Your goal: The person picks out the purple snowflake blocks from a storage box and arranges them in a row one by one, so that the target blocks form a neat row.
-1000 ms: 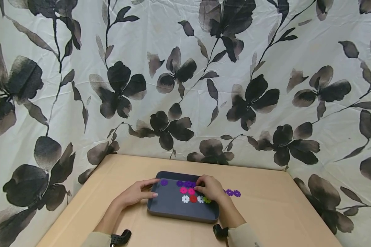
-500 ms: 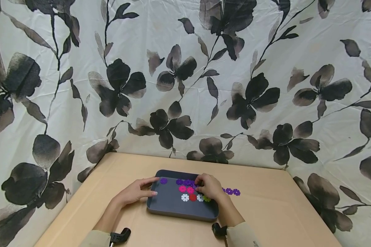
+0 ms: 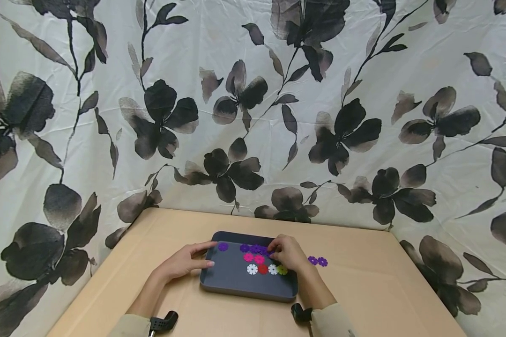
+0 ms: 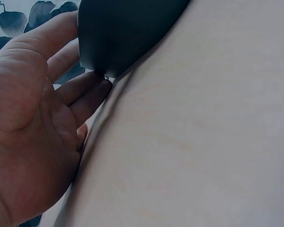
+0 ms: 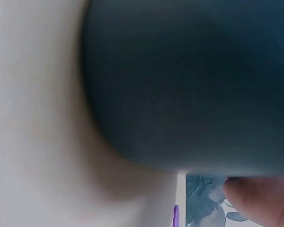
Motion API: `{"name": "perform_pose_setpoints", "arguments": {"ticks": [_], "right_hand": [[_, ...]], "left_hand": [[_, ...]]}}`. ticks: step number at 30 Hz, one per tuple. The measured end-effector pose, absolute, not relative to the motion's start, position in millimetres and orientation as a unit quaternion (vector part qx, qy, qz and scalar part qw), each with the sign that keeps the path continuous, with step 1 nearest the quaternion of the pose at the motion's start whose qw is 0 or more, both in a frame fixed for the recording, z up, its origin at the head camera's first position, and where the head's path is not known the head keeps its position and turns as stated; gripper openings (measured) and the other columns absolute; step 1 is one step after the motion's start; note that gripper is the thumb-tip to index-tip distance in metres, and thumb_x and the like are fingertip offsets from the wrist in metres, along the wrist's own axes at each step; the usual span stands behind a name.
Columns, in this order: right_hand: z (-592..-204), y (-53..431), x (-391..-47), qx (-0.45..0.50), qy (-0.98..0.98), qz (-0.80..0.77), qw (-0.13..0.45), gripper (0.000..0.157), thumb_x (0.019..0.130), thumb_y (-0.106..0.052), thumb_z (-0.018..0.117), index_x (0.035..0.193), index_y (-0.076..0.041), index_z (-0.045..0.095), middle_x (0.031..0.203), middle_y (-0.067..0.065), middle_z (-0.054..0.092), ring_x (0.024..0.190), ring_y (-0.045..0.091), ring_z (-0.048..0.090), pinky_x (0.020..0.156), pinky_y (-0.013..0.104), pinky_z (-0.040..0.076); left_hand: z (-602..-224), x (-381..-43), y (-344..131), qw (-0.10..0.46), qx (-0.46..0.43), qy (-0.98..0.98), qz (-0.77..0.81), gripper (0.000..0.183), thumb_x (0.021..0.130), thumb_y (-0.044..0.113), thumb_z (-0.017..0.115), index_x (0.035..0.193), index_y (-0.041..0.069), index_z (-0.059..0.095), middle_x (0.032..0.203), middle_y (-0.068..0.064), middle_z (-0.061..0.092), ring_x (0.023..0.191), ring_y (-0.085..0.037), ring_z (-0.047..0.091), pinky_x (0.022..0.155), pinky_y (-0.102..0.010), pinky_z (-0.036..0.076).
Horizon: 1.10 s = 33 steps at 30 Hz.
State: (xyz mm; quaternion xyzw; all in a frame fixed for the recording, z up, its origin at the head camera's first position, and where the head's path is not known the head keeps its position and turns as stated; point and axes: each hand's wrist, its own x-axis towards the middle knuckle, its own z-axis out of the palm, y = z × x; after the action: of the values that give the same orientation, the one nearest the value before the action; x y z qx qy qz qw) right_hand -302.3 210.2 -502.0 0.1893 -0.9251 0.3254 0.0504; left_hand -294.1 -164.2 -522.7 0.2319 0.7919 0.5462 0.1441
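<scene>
A dark grey tray [image 3: 227, 281] lies on the table with flower-shaped plastic discs in it. My left hand [image 3: 181, 263] holds its left edge, thumb and index finger over the rim; other fingertips [image 4: 104, 87] meet the outer wall in the left wrist view. Over the tray's right side, my right hand [image 3: 290, 252] pinches at a purple disc [image 3: 264, 252] at the end of a purple row; its fingertips partly cover it. Nearer me are pink discs [image 3: 253, 258], then white [image 3: 252, 269], red [image 3: 263, 269], another white and a yellow-green disc [image 3: 282, 269]. One purple disc [image 3: 223, 246] sits alone at far left.
Purple discs [image 3: 318, 261] lie on the tan table [image 3: 362, 281] right of the tray, beside my right wrist. A floral cloth [image 3: 253, 140] hangs behind the table's far edge. The tray's wall [image 5: 189, 94] fills most of the right wrist view.
My right hand has shifted slightly right and away from me, showing more of the yellow-green disc and the purple row. My left hand keeps its place on the tray.
</scene>
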Motion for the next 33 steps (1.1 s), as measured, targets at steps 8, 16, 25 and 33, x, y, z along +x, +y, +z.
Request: {"name": "perform_pose_setpoints", "arguments": {"ticks": [8,16,25,33], "right_hand": [[-500.8,214.3,-300.8,0.204,-0.913,0.352,0.042,0.012,0.087,-0.001,0.081,0.097,-0.006,0.081,0.094,0.004,0.074,0.075,0.008,0.061,0.061,0.022,0.053],[-499.9,227.8,-298.0,0.185,-0.878,0.438,0.051,0.016,0.089,-0.004,0.080,0.105,-0.006,0.080,0.100,0.007,0.076,0.077,0.010,0.063,0.067,0.019,0.056],[-486.2,256.6,-290.5,0.134,-0.839,0.521,0.078,0.026,0.089,-0.009,0.082,0.115,-0.006,0.078,0.103,0.012,0.078,0.081,0.014,0.068,0.069,0.019,0.058],[-470.6,291.7,-284.0,0.089,-0.831,0.534,0.125,0.026,0.092,-0.014,0.080,0.118,-0.007,0.077,0.106,0.014,0.078,0.082,0.012,0.068,0.072,0.022,0.059]], "left_hand": [[-525.4,-294.5,-164.3,0.143,0.232,0.793,0.546,0.071,0.094,0.030,0.079,0.156,0.012,0.050,0.167,-0.017,0.036,0.157,-0.039,0.027,0.129,-0.056,0.022],[-525.7,-293.9,-163.6,0.145,0.232,0.791,0.547,0.072,0.093,0.031,0.080,0.156,0.011,0.050,0.167,-0.018,0.036,0.157,-0.040,0.028,0.129,-0.057,0.022],[-525.7,-295.0,-163.8,0.144,0.233,0.794,0.542,0.072,0.093,0.032,0.080,0.156,0.012,0.050,0.167,-0.016,0.037,0.157,-0.038,0.028,0.129,-0.056,0.023],[-523.7,-295.5,-164.2,0.143,0.228,0.795,0.544,0.072,0.093,0.031,0.080,0.156,0.013,0.050,0.167,-0.016,0.037,0.157,-0.039,0.027,0.129,-0.057,0.022]]}}
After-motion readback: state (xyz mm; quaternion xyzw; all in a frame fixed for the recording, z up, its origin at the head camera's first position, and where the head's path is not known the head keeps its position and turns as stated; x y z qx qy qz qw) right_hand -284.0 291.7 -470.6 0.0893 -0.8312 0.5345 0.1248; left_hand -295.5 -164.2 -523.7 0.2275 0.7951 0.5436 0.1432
